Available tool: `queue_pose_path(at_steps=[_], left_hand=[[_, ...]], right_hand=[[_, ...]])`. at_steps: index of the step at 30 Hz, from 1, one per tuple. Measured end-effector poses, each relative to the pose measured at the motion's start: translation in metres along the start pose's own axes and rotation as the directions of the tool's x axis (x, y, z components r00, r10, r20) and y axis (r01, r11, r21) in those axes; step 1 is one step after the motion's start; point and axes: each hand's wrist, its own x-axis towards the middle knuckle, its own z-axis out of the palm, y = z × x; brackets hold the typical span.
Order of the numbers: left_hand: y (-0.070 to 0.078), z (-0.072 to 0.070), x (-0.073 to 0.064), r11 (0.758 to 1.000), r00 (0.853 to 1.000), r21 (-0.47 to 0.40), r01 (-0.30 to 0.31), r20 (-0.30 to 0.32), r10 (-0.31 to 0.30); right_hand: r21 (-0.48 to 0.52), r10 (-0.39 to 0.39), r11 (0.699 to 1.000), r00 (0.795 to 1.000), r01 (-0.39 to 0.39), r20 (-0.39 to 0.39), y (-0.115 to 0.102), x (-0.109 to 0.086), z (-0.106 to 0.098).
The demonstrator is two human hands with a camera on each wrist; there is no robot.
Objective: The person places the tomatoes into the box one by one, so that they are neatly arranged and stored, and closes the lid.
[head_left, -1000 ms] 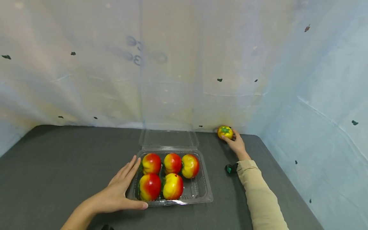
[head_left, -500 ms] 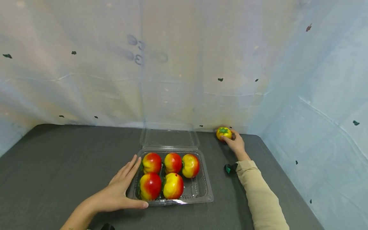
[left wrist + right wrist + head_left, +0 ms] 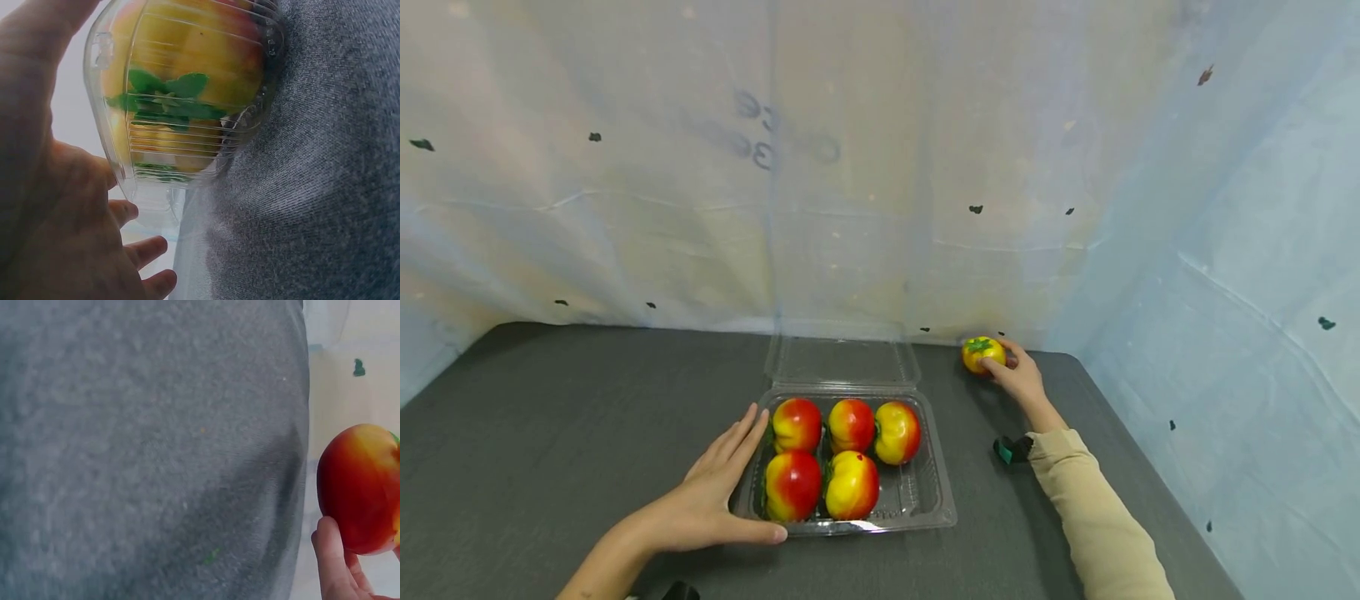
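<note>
My right hand (image 3: pixel 1021 382) grips a red and yellow persimmon (image 3: pixel 978 356) with a green leafy top, near the back edge of the table. In the right wrist view, thumb and fingers hold the persimmon (image 3: pixel 356 494) at its side, with the cloth-covered surface beside it. My left hand (image 3: pixel 703 507) lies along the left side of a clear plastic box (image 3: pixel 942 492), fingers straight, thumb at the front rim. Several similar persimmons (image 3: pixel 852 485) sit in the box, leaving a gap at its front right. Through the box wall, the left wrist view shows green leafy tops (image 3: pixel 169 100).
The box's clear lid (image 3: pixel 842 362) lies open toward the back. Grey cloth (image 3: pixel 587 417) covers the table. Pale sheeting (image 3: pixel 865 208) hangs behind and on the right. A black and green strap piece (image 3: pixel 1011 450) shows by the right sleeve (image 3: pixel 1093 508).
My right hand has brought the persimmon slightly nearer and to the left, and the right forearm has shifted a little to the right. The left hand and the box stay put.
</note>
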Motion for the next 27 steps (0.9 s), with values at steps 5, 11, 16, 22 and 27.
queue_pose_path(at_steps=[5, 11, 16, 22, 27], left_hand=[[0.000, 0.001, 0.001, 1.000, 1.000, 0.001, 0.004, -0.001, -0.004], [0.000, 0.001, -0.001, 1.000, 1.000, -0.006, -0.016, -0.010, 0.016], [0.000, 0.001, -0.001, 1.000, 0.999, -0.002, -0.027, -0.020, 0.027], [-0.001, 0.001, -0.001, 1.000, 0.999, 0.002, -0.026, -0.020, 0.026], [-0.001, 0.000, 0.000, 1.000, 1.000, 0.006, -0.018, -0.010, 0.018]], right_hand=[[0.011, -0.020, 1.000, 1.000, 0.020, 0.015, -0.004, -0.008, -0.006], [0.005, -0.058, 0.998, 0.997, 0.058, 0.048, -0.008, -0.017, -0.010], [-0.010, -0.092, 0.996, 0.994, 0.093, 0.057, -0.010, -0.025, -0.013], [-0.027, -0.135, 0.990, 0.987, 0.138, 0.086, -0.012, -0.031, -0.012], [-0.026, -0.166, 0.985, 0.981, 0.169, 0.101, -0.013, -0.035, -0.010]])
